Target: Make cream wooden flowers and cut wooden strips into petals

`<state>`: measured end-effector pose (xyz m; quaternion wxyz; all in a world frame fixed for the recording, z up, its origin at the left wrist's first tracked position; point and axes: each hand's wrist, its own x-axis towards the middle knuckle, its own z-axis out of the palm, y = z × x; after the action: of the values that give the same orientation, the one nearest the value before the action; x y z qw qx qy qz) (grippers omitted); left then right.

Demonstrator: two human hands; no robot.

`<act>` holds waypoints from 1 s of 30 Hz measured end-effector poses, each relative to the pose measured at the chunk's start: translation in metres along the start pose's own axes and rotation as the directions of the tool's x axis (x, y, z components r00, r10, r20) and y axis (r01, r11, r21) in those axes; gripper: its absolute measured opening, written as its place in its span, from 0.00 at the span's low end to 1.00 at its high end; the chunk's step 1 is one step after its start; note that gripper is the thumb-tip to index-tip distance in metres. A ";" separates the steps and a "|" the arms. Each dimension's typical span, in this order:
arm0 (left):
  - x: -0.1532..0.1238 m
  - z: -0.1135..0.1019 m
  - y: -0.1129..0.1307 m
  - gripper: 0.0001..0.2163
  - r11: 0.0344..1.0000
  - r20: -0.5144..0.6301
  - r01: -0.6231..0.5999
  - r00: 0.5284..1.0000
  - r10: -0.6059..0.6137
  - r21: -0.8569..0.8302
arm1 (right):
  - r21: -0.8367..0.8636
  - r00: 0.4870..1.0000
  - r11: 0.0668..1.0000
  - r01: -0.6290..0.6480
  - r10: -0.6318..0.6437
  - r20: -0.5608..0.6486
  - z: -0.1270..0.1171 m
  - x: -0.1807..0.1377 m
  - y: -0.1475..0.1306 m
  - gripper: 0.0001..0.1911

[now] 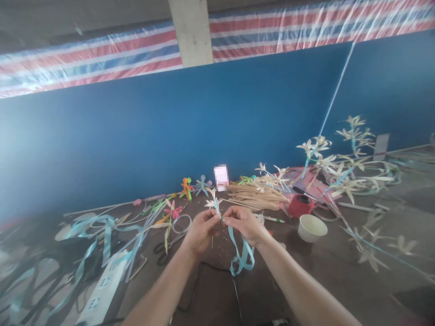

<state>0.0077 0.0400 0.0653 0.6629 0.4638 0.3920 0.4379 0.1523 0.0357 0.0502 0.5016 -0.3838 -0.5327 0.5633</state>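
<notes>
Between my two hands, in the middle of the head view, a small pale artificial flower [213, 202] stands upright with its petals spread. My left hand [203, 228] pinches its stem from the left. My right hand [245, 224] is closed at the same spot, its thumb and finger pressed on a light blue ribbon [243, 260] at the stem. The ribbon's loose length hangs in loops below my right hand. My fingertips cover the place where ribbon and stem meet.
Finished-looking pale flower sprays [340, 170], tan strips [256, 197], a red tape roll [301, 206] and a white bowl [312, 227] lie on the right. Left are a power strip [103, 290], dark-handled scissors [162, 254], blue ribbons [107, 233] and colourful figures [186, 188]. A blue partition [190, 122] stands behind.
</notes>
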 end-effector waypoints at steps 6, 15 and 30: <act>0.005 0.002 -0.010 0.11 0.999 -0.103 -0.048 0.993 0.049 0.014 | -0.425 0.966 0.895 0.136 -0.214 -0.141 0.007 -0.004 0.002 0.05; 0.008 0.006 -0.025 0.10 0.990 -0.144 -0.140 0.980 0.134 -0.032 | -0.568 0.920 0.811 0.141 -0.319 -0.227 0.012 -0.008 0.008 0.07; 0.010 0.005 -0.031 0.07 0.979 -0.059 -0.106 0.994 0.097 -0.173 | -0.261 0.968 0.960 0.097 -0.152 -0.200 -0.003 0.003 0.030 0.08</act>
<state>0.0221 0.0421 0.0360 0.6681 0.4116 0.3440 0.5157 0.1500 0.0416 0.0201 0.5393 -0.4690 -0.5641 0.4135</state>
